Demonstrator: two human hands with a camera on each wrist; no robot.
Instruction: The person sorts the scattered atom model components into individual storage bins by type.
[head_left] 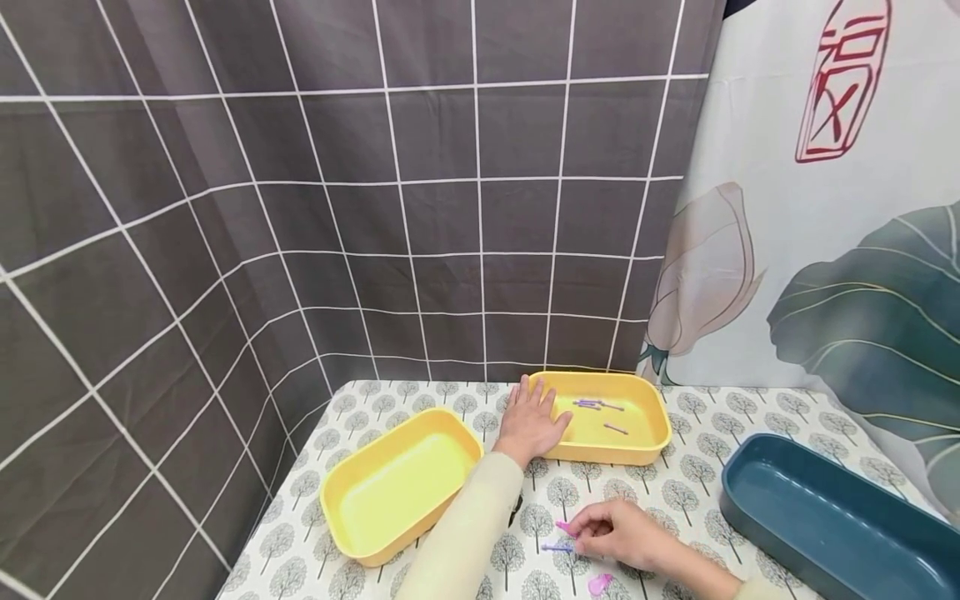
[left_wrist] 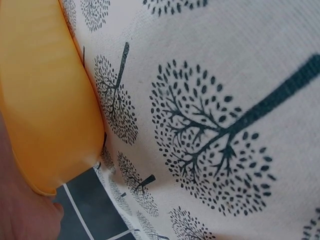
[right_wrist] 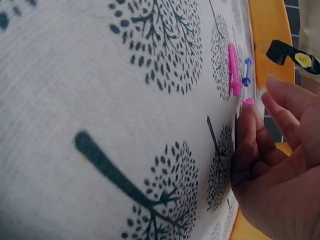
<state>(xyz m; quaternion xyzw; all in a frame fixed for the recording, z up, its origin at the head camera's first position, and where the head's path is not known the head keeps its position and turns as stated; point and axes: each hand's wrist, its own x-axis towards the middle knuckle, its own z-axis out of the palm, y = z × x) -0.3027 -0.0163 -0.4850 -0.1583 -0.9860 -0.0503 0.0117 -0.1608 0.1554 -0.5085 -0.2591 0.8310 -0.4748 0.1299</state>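
Note:
My left hand [head_left: 528,421] lies with straight, spread fingers over the left rim of the back yellow bin [head_left: 600,452]. Inside that bin are several small purple rods [head_left: 588,404]. In the left wrist view the bin's outer wall [left_wrist: 50,110] shows beside part of the hand. My right hand [head_left: 611,533] is low over the tablecloth, fingers bent, with a gap between its fingertips. A small pink plastic piece [right_wrist: 248,102] is right at one fingertip. Close by lie a purple rod with knobbed ends [head_left: 557,548] and another pink piece [head_left: 600,583].
A second yellow bin [head_left: 386,546] stands at the left, with the left sleeve [head_left: 468,533] passing along its right side. At the right is a dark blue bin [head_left: 787,533]. The tree-print cloth [head_left: 360,425] covers the table, which ends at hanging curtains [head_left: 450,208].

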